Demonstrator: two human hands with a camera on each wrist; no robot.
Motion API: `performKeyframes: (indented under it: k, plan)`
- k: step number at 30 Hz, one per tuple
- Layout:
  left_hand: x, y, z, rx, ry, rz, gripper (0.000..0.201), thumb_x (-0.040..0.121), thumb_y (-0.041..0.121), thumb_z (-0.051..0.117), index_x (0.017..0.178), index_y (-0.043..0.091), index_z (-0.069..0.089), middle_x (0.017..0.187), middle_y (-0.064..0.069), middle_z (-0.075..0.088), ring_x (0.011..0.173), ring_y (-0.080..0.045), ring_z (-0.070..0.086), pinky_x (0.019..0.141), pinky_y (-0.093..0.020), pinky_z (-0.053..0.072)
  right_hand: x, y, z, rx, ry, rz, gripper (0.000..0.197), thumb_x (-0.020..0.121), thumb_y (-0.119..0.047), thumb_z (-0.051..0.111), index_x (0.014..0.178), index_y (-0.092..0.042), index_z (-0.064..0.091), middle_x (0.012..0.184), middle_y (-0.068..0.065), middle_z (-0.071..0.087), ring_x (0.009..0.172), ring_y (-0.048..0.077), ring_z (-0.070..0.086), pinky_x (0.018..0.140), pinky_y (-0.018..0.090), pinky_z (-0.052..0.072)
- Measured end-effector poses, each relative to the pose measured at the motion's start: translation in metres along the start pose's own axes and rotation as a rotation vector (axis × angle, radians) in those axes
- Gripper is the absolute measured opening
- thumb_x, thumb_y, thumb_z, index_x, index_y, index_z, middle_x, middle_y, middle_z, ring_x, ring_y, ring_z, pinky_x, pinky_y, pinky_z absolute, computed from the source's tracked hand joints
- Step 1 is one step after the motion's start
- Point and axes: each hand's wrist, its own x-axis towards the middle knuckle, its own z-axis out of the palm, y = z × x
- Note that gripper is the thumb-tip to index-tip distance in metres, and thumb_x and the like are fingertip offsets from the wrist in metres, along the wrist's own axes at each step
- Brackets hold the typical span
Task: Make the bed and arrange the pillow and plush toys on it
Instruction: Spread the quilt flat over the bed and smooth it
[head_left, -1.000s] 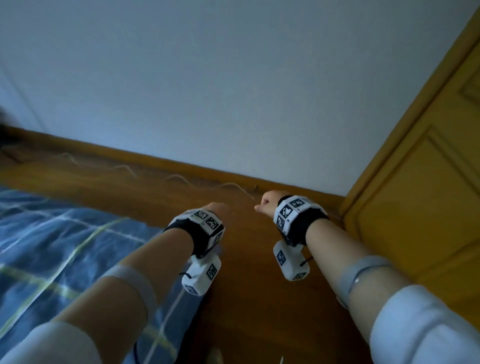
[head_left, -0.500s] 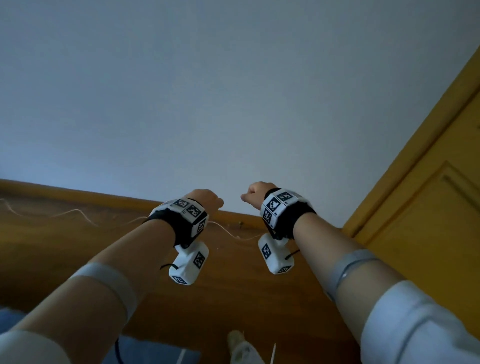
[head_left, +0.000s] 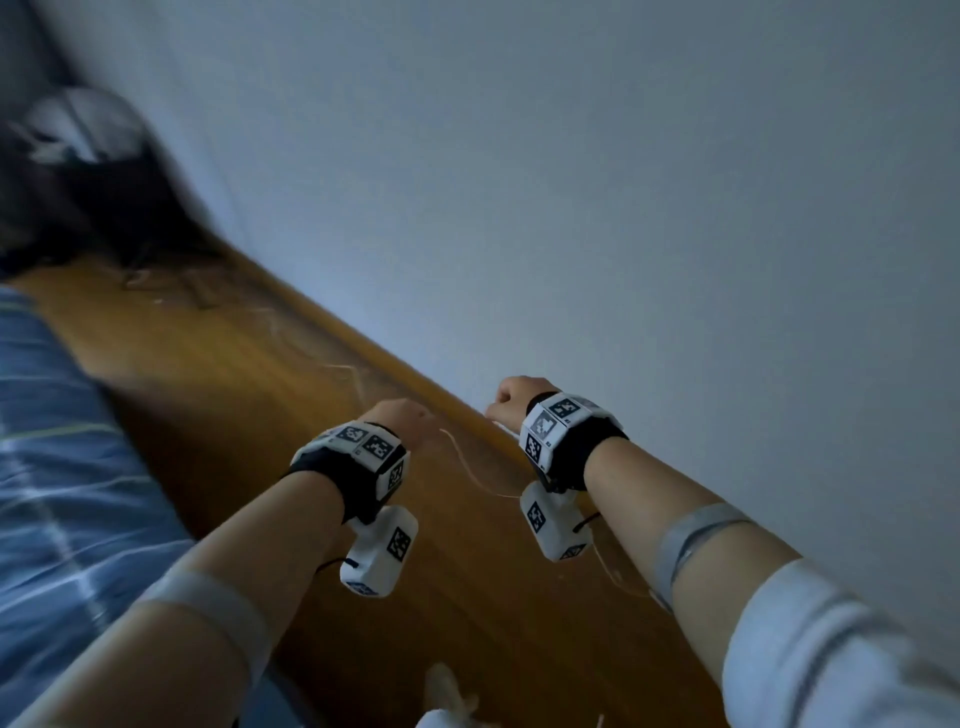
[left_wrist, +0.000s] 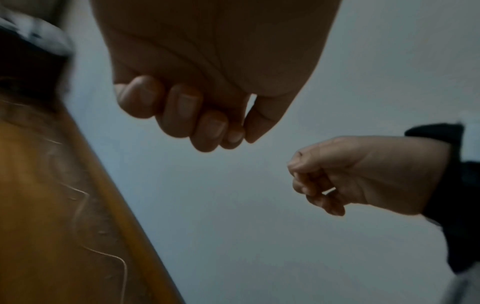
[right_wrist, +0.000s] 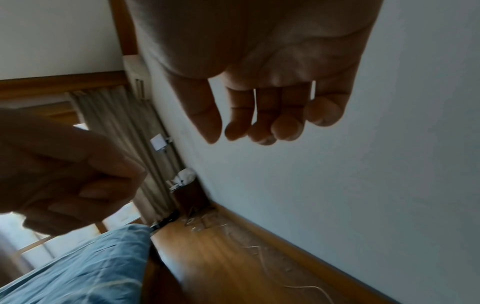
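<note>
The bed's blue plaid cover (head_left: 57, 467) fills the left of the head view, and its rumpled edge (right_wrist: 78, 273) shows low in the right wrist view. Both hands hang in the air over the wooden floor, beside the bed and apart from it. My left hand (head_left: 395, 415) is curled into a fist (left_wrist: 182, 115) and holds nothing. To its right, my right hand (head_left: 511, 397) hangs with loosely bent fingers (right_wrist: 259, 123), also holding nothing. No pillow or plush toy is visible.
A strip of wooden floor (head_left: 249, 415) runs between the bed and the white wall (head_left: 623, 208). A thin pale cable (head_left: 467, 467) lies along the skirting. A dark stand with white things (head_left: 78, 130) fills the far corner, beside curtains (right_wrist: 116, 123). A pale blurred object (head_left: 447, 696) sits at the bottom edge.
The view has swung left from the yellow door to the wall's far corner, bringing the blue cover back into sight. Both hands stay raised side by side, holding nothing.
</note>
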Motion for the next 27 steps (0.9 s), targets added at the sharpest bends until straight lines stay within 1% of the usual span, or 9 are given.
performKeyframes:
  k: [2, 6, 9, 11, 13, 14, 17, 22, 27]
  plan:
    - [0.02, -0.036, -0.021, -0.085, 0.025, -0.105, 0.033, 0.097, 0.012, 0.036, 0.12, 0.001, 0.056, 0.117, -0.016, 0.058, 0.108, -0.028, 0.056, 0.09, -0.031, 0.045, 0.038, -0.04, 0.0, -0.035, -0.035, -0.091, 0.01, 0.089, -0.025, 0.049, 0.089, -0.015, 0.05, 0.087, 0.004, 0.054, 0.079, 0.023, 0.051, 0.07, 0.029, 0.04]
    - [0.065, -0.108, -0.066, -0.24, 0.146, -0.244, 0.037, 0.096, 0.023, 0.041, 0.122, 0.002, 0.057, 0.128, -0.015, 0.058, 0.12, -0.029, 0.053, 0.1, -0.034, 0.04, 0.117, -0.129, -0.001, -0.135, -0.086, -0.248, 0.009, 0.09, -0.023, 0.049, 0.087, -0.015, 0.048, 0.077, 0.0, 0.051, 0.081, 0.022, 0.05, 0.07, 0.028, 0.038]
    - [0.098, -0.16, -0.109, -0.37, 0.184, -0.287, 0.036, 0.096, 0.023, 0.043, 0.122, 0.004, 0.057, 0.124, -0.013, 0.059, 0.107, -0.024, 0.055, 0.082, -0.022, 0.044, 0.174, -0.199, -0.005, -0.178, -0.113, -0.327, 0.009, 0.089, -0.026, 0.052, 0.087, -0.017, 0.05, 0.089, 0.003, 0.056, 0.082, 0.021, 0.052, 0.071, 0.029, 0.04]
    - [0.12, -0.196, -0.138, -0.443, 0.206, -0.318, 0.026, 0.094, 0.023, 0.043, 0.099, 0.011, 0.065, 0.094, -0.007, 0.06, 0.081, -0.017, 0.05, 0.058, -0.017, 0.035, 0.209, -0.244, -0.008, -0.194, -0.117, -0.382, 0.008, 0.087, -0.026, 0.054, 0.087, -0.019, 0.051, 0.092, 0.002, 0.057, 0.084, 0.021, 0.054, 0.074, 0.03, 0.044]
    - [0.144, -0.231, -0.162, -0.475, 0.242, -0.386, 0.029, 0.09, 0.025, 0.041, 0.066, 0.017, 0.054, 0.07, 0.0, 0.051, 0.061, -0.013, 0.045, 0.052, -0.022, 0.032, 0.243, -0.283, -0.006, -0.192, -0.107, -0.438, 0.007, 0.087, -0.026, 0.054, 0.087, -0.02, 0.052, 0.091, 0.0, 0.057, 0.085, 0.019, 0.055, 0.077, 0.031, 0.046]
    - [0.155, -0.247, -0.171, -0.495, 0.241, -0.412, 0.032, 0.09, 0.026, 0.04, 0.06, 0.018, 0.048, 0.066, 0.001, 0.048, 0.058, -0.012, 0.043, 0.052, -0.023, 0.033, 0.258, -0.3, -0.004, -0.193, -0.108, -0.46, 0.006, 0.086, -0.026, 0.054, 0.087, -0.02, 0.053, 0.09, 0.0, 0.057, 0.084, 0.019, 0.054, 0.074, 0.029, 0.045]
    - [0.185, -0.289, -0.19, -0.53, 0.214, -0.455, 0.029, 0.091, 0.027, 0.041, 0.067, 0.013, 0.05, 0.069, -0.001, 0.049, 0.063, -0.015, 0.046, 0.056, -0.024, 0.034, 0.303, -0.344, 0.007, -0.196, -0.155, -0.494, 0.006, 0.086, -0.024, 0.055, 0.088, -0.019, 0.054, 0.088, 0.0, 0.058, 0.081, 0.017, 0.055, 0.066, 0.025, 0.044]
    - [0.249, -0.365, -0.224, -0.549, 0.179, -0.487, 0.024, 0.092, 0.029, 0.043, 0.085, 0.012, 0.058, 0.084, -0.004, 0.054, 0.074, -0.018, 0.05, 0.058, -0.024, 0.037, 0.393, -0.417, 0.027, -0.232, -0.232, -0.531, 0.008, 0.085, -0.024, 0.056, 0.089, -0.018, 0.054, 0.093, 0.003, 0.061, 0.085, 0.018, 0.057, 0.073, 0.028, 0.046]
    - [0.331, -0.446, -0.278, -0.581, 0.223, -0.521, 0.03, 0.091, 0.028, 0.043, 0.1, 0.008, 0.064, 0.089, -0.005, 0.057, 0.081, -0.018, 0.053, 0.072, -0.028, 0.043, 0.503, -0.504, 0.028, -0.251, -0.268, -0.566, 0.018, 0.086, -0.024, 0.057, 0.1, -0.013, 0.058, 0.097, 0.005, 0.061, 0.085, 0.018, 0.055, 0.072, 0.027, 0.044]
